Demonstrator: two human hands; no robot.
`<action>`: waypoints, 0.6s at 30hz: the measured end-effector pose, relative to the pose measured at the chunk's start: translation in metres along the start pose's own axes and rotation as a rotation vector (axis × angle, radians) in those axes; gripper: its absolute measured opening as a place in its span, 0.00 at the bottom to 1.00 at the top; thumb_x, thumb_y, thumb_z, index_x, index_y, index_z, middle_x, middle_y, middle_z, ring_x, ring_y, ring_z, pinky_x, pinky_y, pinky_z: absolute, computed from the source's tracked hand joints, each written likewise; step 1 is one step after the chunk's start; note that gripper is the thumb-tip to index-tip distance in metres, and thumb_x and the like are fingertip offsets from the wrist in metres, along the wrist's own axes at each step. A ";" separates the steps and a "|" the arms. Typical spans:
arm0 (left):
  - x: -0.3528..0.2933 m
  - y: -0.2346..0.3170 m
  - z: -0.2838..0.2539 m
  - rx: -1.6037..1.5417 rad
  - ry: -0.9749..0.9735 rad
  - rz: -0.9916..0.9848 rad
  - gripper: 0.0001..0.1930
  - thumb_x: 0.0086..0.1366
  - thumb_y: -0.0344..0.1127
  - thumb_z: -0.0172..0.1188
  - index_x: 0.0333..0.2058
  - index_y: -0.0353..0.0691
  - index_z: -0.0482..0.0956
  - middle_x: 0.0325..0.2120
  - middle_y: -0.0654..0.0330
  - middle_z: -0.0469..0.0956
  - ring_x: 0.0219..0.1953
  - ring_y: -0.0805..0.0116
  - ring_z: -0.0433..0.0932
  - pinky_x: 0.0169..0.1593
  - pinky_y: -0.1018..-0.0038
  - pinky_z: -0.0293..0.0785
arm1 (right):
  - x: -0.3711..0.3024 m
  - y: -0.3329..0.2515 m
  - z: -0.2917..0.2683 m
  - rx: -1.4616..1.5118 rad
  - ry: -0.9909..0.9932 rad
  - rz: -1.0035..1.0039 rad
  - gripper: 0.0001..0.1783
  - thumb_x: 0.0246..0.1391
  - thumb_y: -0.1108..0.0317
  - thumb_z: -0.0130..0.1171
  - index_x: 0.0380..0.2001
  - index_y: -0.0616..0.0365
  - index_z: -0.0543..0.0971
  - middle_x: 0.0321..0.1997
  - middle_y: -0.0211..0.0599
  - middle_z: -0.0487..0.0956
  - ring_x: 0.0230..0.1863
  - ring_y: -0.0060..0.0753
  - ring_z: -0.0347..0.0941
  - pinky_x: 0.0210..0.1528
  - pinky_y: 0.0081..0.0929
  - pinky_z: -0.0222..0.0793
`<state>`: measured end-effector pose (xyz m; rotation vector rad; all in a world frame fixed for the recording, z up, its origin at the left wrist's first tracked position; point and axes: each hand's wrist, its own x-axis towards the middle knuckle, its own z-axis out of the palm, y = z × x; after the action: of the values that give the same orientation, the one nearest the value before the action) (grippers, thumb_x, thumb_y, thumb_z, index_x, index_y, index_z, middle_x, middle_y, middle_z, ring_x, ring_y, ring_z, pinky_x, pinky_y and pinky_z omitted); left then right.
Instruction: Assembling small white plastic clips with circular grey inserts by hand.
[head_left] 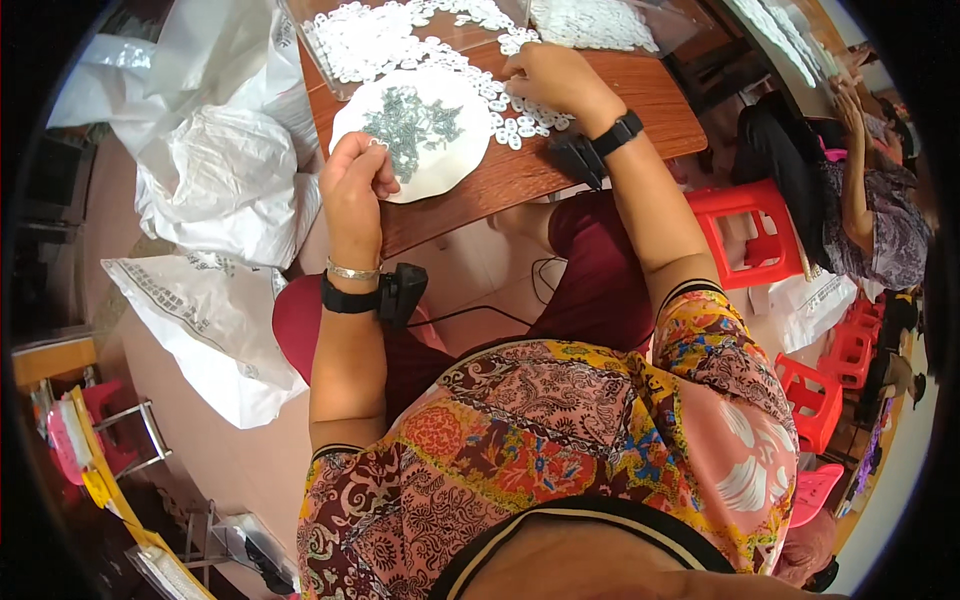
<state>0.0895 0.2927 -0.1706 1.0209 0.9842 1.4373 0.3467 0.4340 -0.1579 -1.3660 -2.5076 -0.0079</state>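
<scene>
A round white plate-like sheet (455,165) lies at the near left of the brown table, with a heap of small grey metal pieces (402,125) on it. At its left edge my left hand (357,180) is closed in a pinch, a small white piece (376,143) showing at the fingertips. Many flat white oval plastic pieces with holes (515,128) are spread beyond and to the right of the sheet. My right hand (568,80) reaches over them with bent fingers, the tips down among the ovals. Whatever those fingers hold is hidden.
Clear-walled trays (590,25) with more white pieces stand at the table's far side. Large white sacks (225,175) fill the floor at left. A red plastic stool (745,225) stands right of the brown table (440,228). Another person (875,220) sits at far right.
</scene>
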 end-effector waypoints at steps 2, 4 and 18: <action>-0.001 0.001 0.004 0.028 0.003 -0.016 0.06 0.62 0.33 0.47 0.27 0.40 0.67 0.18 0.65 0.67 0.19 0.77 0.65 0.25 0.82 0.61 | 0.004 -0.001 0.008 -0.053 -0.051 0.051 0.10 0.44 0.64 0.56 0.30 0.52 0.81 0.30 0.42 0.80 0.34 0.46 0.76 0.38 0.37 0.71; -0.002 0.001 0.008 0.013 0.019 -0.012 0.06 0.61 0.32 0.48 0.25 0.40 0.68 0.17 0.67 0.66 0.18 0.78 0.64 0.24 0.83 0.60 | 0.006 0.000 0.010 -0.046 -0.043 0.065 0.09 0.44 0.64 0.56 0.30 0.52 0.81 0.30 0.42 0.79 0.34 0.46 0.76 0.38 0.37 0.70; -0.002 -0.001 0.005 -0.012 -0.019 -0.003 0.07 0.62 0.33 0.46 0.27 0.39 0.69 0.18 0.65 0.69 0.20 0.76 0.67 0.25 0.82 0.62 | 0.010 0.006 0.015 0.129 0.176 0.031 0.09 0.49 0.65 0.55 0.33 0.53 0.80 0.30 0.40 0.80 0.33 0.45 0.76 0.37 0.36 0.70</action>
<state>0.0946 0.2906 -0.1705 1.0228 0.9620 1.4267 0.3423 0.4476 -0.1706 -1.2935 -2.3001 0.0372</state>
